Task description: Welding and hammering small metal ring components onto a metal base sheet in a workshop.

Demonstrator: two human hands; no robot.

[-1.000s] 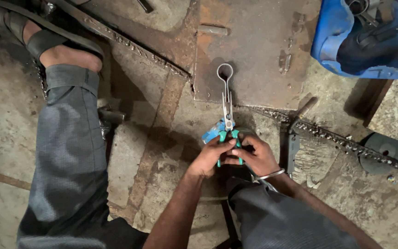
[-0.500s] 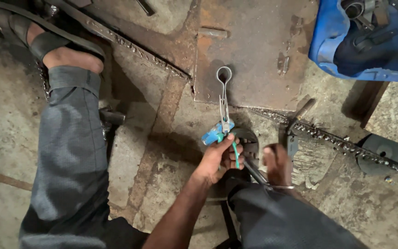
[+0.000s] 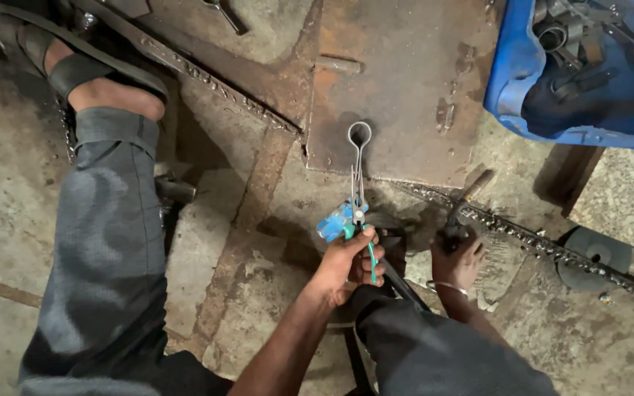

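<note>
The left hand (image 3: 348, 258) has its grip closed around the teal handles of a pair of pliers (image 3: 355, 220), and the pliers' jaws are clamped on the two legs of a bent metal loop (image 3: 359, 147), a piece shaped like a long hairpin with a round eye at its far end. The loop lies on the rusty steel plate (image 3: 405, 81) near the middle of the view, its eye at about 12 o'clock from the hand and its legs running back toward 6 o'clock into the pliers, so its long axis runs almost straight up and down the picture, in line with the tool. The right hand (image 3: 458, 258) sits at about 3 o'clock from the left, well apart from the pliers, with its grip closed on the lower end of a hammer (image 3: 465, 207) whose wooden handle slants up toward 1 o'clock. As a judgement, the eye looks fully formed and the legs lie close together, so the bending seems largely done; what seems left is any striking or truing, since the hammer is held but not raised over the piece. A chain (image 3: 552, 249) trails off toward 4 o'clock, and a blue tub (image 3: 511, 88) of metal parts stands at 2 o'clock.
</note>
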